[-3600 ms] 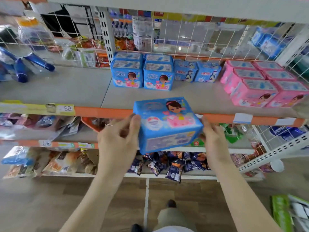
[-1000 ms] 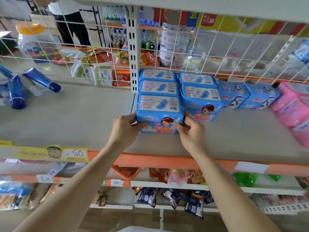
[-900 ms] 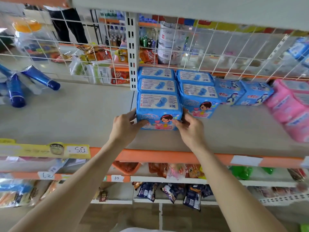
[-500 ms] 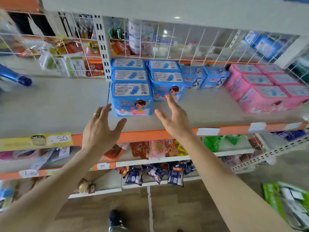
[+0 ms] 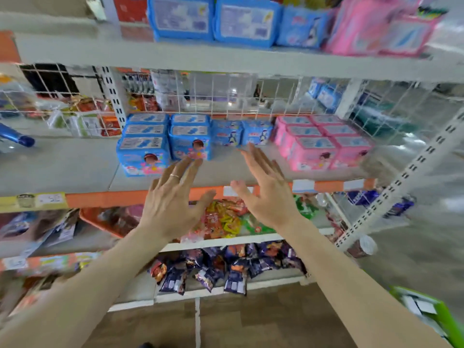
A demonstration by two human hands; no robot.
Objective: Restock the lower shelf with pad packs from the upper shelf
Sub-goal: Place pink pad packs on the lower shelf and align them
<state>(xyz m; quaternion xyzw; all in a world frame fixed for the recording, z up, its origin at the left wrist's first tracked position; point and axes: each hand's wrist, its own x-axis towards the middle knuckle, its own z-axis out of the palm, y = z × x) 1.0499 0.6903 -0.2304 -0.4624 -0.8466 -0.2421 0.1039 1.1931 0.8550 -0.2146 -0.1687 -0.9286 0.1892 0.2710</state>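
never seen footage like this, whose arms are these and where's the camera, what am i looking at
There is no machine here. These are a person's two bare arms, filmed by one wide-angle camera worn on the head, looking forward and down. The left hand and right hand are both open and hold nothing, raised in front of shop shelving. On the lower shelf stand blue pad packs and pink pad packs. The upper shelf carries further packs, blue and pink. Below lie snack bags.

Both bare arms reach forward, left hand and right hand spread flat, each grip empty.
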